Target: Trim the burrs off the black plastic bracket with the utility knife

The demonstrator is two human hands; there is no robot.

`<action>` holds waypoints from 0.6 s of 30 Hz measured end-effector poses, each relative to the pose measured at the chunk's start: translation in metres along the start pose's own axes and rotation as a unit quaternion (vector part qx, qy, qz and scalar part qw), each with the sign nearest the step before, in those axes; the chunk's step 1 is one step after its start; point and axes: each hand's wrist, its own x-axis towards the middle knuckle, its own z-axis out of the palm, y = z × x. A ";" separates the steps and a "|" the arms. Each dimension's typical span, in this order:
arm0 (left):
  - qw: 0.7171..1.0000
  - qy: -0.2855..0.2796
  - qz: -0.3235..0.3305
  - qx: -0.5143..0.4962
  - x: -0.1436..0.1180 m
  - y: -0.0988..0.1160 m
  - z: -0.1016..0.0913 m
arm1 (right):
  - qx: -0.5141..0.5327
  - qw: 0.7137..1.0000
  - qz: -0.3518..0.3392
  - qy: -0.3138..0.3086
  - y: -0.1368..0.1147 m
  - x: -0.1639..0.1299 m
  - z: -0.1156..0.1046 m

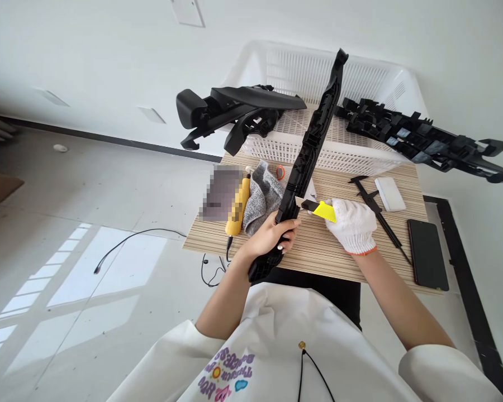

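My bare left hand (pixel 275 237) is wrapped round the lower part of a long black plastic part (pixel 307 159), which slants up and away over the table toward the basket. In a white knitted glove with an orange cuff, my right hand (pixel 352 225) grips a yellow utility knife (pixel 324 211). The blade points left and meets the edge of the black part just above my left fingers; whether it is cutting in, I cannot tell. Under the part lies a grey cloth (pixel 262 195), close to a yellow-handled tool (pixel 237 209).
A white plastic basket (pixel 272 146) at the back holds black plastic parts (pixel 243 109) on the left and another black part (pixel 419 137) jutting right. A black caliper (pixel 375 209), a white block (pixel 390 194) and a phone (pixel 427 254) lie on the table's right. Cables hang off the left edge.
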 end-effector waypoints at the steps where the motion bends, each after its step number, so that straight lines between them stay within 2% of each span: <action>1: 1.000 0.002 0.001 0.003 0.000 0.000 0.000 | 0.007 1.000 0.002 -0.009 0.000 0.000 -0.001; 13: 1.000 0.015 0.009 0.001 0.001 -0.002 0.000 | 0.041 0.998 -0.040 -0.037 0.009 -0.011 0.001; 16: 1.000 0.017 0.014 0.003 0.002 -0.003 0.000 | 0.111 0.990 -0.052 -0.072 0.014 -0.012 0.003; 18: 1.000 0.017 0.017 0.005 0.003 -0.004 0.000 | 0.196 0.973 -0.062 -0.100 0.017 -0.010 0.003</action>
